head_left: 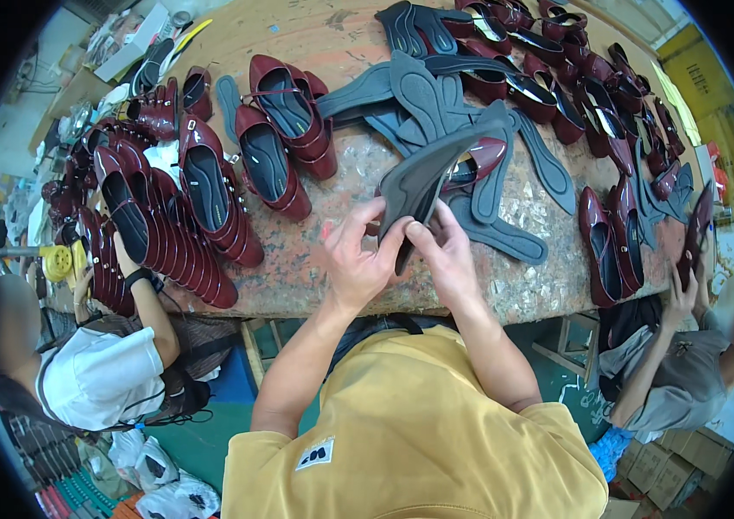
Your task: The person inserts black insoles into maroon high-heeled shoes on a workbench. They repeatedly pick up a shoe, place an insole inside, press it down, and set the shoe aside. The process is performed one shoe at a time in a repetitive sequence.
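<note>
Both my hands are closed on a dark grey insole (427, 173), which they hold up and bent over the near part of the table. My left hand (363, 255) pinches its near end from the left. From the right, my right hand (445, 255) grips the same end, thumbs close together. Behind the insole shows part of a burgundy patent shoe (486, 157); I cannot tell whether it is held or lying there. Loose grey insoles (495, 227) lie in a spread pile just beyond my hands.
Rows of burgundy strapped shoes (207, 182) stand on the worn table (298, 277) at left, with more shoes (548, 95) at far right and a pair (613, 246) nearer. One person (103, 376) handles shoes at left; another (674, 368) holds a shoe at right.
</note>
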